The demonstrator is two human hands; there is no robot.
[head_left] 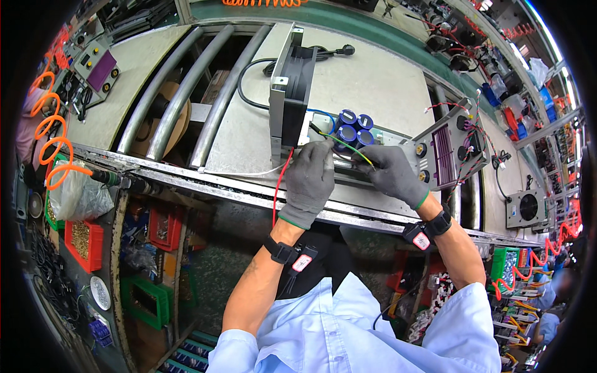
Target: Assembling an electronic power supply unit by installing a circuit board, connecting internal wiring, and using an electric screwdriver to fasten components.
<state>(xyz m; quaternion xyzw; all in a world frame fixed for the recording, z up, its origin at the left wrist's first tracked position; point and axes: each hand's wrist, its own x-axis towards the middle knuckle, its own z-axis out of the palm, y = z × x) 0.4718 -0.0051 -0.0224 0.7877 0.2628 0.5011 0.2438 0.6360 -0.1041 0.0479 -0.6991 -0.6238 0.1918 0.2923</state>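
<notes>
An open metal chassis [278,124] lies in front of me, its upright end panel carrying a black fan [301,78]. Several blue capacitors [346,133] stand inside it. My right hand [395,176], in a grey glove, pinches a green-and-yellow wire [339,141] beside the capacitors. The wire's free end shows over the glove. My left hand [309,177], gloved too, has its fingers closed at the chassis, close to the fan panel; its fingertips hide what they grip. A red wire [279,186] hangs past that hand over the bench edge.
A purple-vented front panel [443,155] with wires stands on the right. Behind the chassis lies a black power cord [333,53]. Metal rollers [177,99] run on the left, near a coiled orange air hose [42,127]. Parts bins [84,245] sit below the bench.
</notes>
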